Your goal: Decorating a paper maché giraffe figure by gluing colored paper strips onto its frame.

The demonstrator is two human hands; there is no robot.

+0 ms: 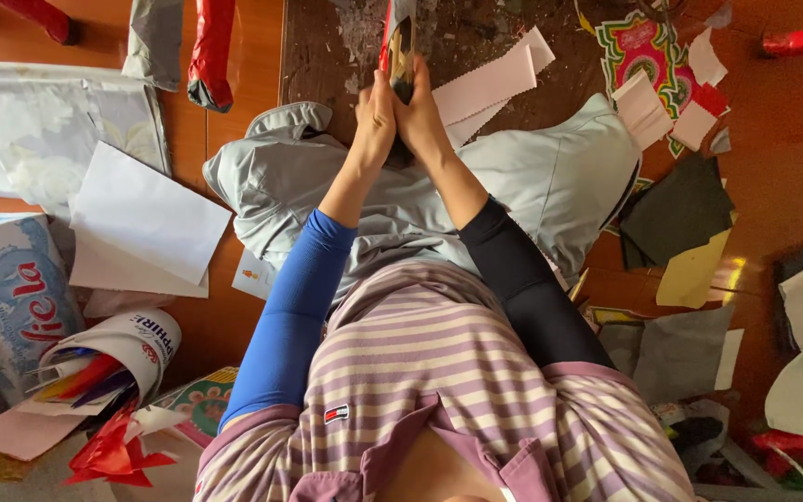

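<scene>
Left hand (375, 113): closed around the lower left edge of a folded piece of printed paper (400, 45), blue sleeve on that arm
Right hand (423, 116): clenched on the same piece from the other side, pressed against the left hand, black sleeve on that arm
Printed paper: held upright between both hands above the lap, dark with red and gold patches (its pattern was too small to make out)
Pale grey trousers (550, 177): knees spread out beneath the hands
Pink paper strips (493, 84): lay on the wooden floor (783, 121) just right of the hands
White sheets (146, 218): stacked to the left, well apart from the hands
Red foil scraps (115, 455): near the rolled paper (132, 349) at lower left
Black and yellow card (685, 232): lay beside the right knee
</scene>
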